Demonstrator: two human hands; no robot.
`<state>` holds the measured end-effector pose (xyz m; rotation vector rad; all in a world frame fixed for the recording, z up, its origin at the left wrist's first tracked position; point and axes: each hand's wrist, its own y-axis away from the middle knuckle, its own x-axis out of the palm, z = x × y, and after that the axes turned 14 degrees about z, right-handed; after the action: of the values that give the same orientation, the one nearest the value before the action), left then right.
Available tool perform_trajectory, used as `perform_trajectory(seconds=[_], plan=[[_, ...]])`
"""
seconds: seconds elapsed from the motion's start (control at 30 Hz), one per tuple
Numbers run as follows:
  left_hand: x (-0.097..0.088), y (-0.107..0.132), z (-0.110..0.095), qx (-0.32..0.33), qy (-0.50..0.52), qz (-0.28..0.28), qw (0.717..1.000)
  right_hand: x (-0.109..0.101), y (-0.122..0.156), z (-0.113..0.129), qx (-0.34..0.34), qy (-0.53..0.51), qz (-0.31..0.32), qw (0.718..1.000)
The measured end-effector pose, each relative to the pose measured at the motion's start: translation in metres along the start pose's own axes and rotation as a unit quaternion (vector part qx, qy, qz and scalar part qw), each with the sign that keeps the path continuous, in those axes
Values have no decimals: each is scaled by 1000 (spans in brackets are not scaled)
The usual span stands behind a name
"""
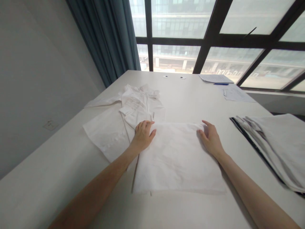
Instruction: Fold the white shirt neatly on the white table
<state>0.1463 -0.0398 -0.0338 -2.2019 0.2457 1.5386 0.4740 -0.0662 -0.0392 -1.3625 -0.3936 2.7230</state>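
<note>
A folded white cloth [178, 156] lies flat on the white table before me, its surface slightly wrinkled. My left hand [143, 135] rests at its far left corner, thumb on the cloth and set apart from the fingers. At the far right corner is my right hand [211, 138], its thumb and forefinger spread at the cloth's edge. Left of and behind the folded cloth lies a crumpled white garment [140, 101] with loose folds. Another flat white piece [107, 133] spreads out beside my left hand, partly under the other fabric.
On the right, a stack of folded white fabric [283, 140] sits on something dark-edged. Papers [216, 79] and a blue pen [221, 84] lie at the far right of the white table [181, 105]. A blue curtain [111, 38] and windows stand behind; a wall is left.
</note>
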Motion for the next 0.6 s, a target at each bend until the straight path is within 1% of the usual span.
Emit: perform_trajectory(seconds=[0.17,0.33,0.43,0.53,0.6], plan=[[-3,-1,0,46,23,-37,998,-3,-1,-1,88,-64,15,994],[-7,-2,-1,74,44,-63,994,-6,-1,-1,125,-83,6,989],[-9,-1,-2,87,59,-73,992,-6,-2,-3,118,-75,4,990],[-11,-1,-2,101,84,-80,988,-6,-3,-5,88,-76,3,993],[-11,-2,-2,102,112,-90,984,-6,-2,-4,68,-81,-7,994]])
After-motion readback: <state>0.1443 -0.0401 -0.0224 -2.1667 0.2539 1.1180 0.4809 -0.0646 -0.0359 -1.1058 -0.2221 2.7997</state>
